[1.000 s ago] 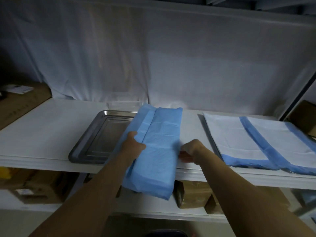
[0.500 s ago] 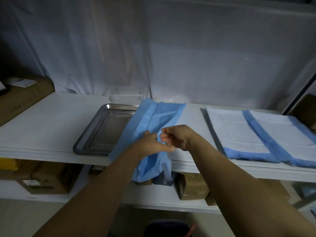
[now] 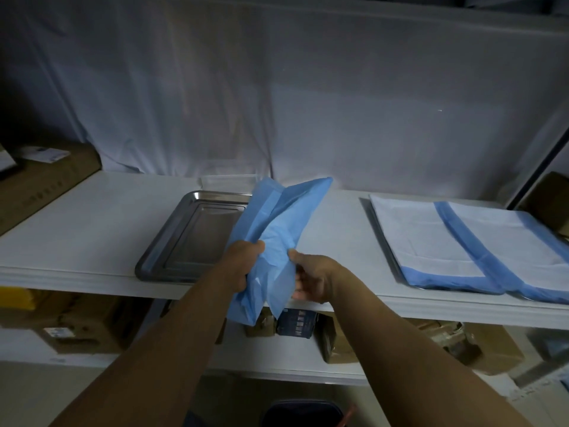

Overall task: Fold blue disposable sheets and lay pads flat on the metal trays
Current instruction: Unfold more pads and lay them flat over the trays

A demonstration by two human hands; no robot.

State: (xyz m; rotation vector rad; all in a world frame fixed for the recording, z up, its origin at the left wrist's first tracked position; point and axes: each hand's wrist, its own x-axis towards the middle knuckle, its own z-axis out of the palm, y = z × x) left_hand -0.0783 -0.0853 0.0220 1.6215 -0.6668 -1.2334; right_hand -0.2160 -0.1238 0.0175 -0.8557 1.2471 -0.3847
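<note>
A blue disposable sheet [image 3: 278,229] is bunched lengthwise over the shelf's front edge, its far end resting on the right rim of an empty metal tray [image 3: 191,232]. My left hand [image 3: 243,263] grips the sheet's left side. My right hand [image 3: 311,278] holds its right side, thumb on top. The sheet's lower end hangs below the shelf edge. Two white pads with blue borders [image 3: 431,238] [image 3: 517,245] lie flat side by side on trays at the right.
The white shelf [image 3: 77,229] is backed by a white cloth wall [image 3: 277,103]. A cardboard box [image 3: 40,183] stands at the far left, another [image 3: 551,198] at the far right. Boxes [image 3: 77,325] crowd the lower shelf.
The sheet lay folded flat with my hands pressing on it. Both hands have since gathered it at the middle and now grip it, so it is bunched and lifted at the near end.
</note>
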